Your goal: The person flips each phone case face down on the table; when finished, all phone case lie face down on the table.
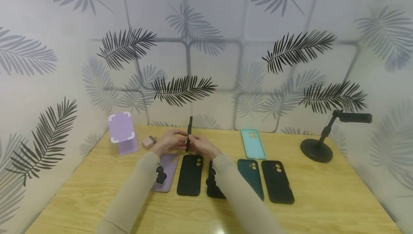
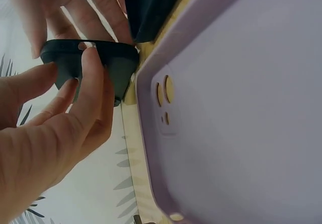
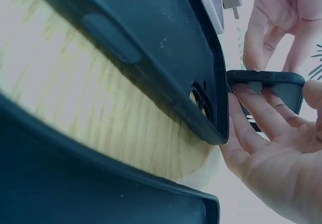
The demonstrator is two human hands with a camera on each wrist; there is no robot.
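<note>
Both hands hold a dark phone case (image 1: 189, 124), upright and edge-on in the head view, above the back of the table. My left hand (image 1: 169, 141) grips it from the left, thumb and fingers bent at its lower end in the left wrist view. From the right, my right hand (image 1: 204, 146) pinches it between thumb and fingers. Cutouts show along the lower edge of the held case (image 2: 118, 58). Just in front of the hands lie a lilac phone case (image 1: 169, 167), partly under the left wrist, and a black phone case (image 1: 189, 176).
Right of these lie another black case (image 1: 215, 191), partly covered by the right sleeve, a dark teal case (image 1: 253, 175) and a black case (image 1: 278, 184). Behind is a turquoise case (image 1: 253, 146). A lilac stand (image 1: 122, 128), pink charger (image 1: 149, 142) and black stand (image 1: 316, 150) stand toward the sides.
</note>
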